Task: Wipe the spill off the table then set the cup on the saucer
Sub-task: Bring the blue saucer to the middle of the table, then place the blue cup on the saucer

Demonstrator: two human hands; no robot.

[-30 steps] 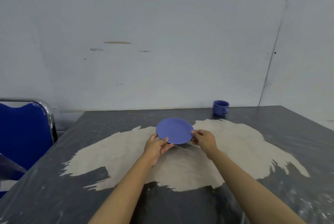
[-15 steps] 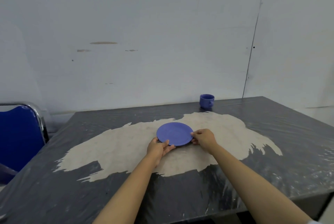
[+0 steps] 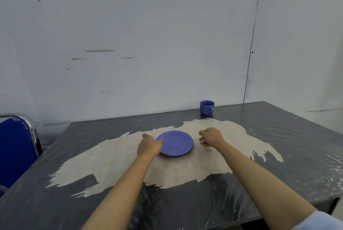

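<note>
Grey table [image 3: 278, 137], blue saucer [image 3: 175, 142] flat mid-surface.
Left hand [image 3: 150, 146] touches saucer's left rim, grip unclear; right hand [image 3: 211, 137] loosely curled, just right; cup [image 3: 207, 107] well beyond.

Both bare arms reach forward: left hand [image 3: 149, 146] rests against the saucer's [image 3: 176, 143] left edge; right hand [image 3: 211, 137], fingers loosely curled, hovers just right of it.

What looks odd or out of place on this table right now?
A big pale patch covers the middle of the dark table, ragged at its edges. The saucer sits on it, while the cup stands apart at the far edge.
</note>
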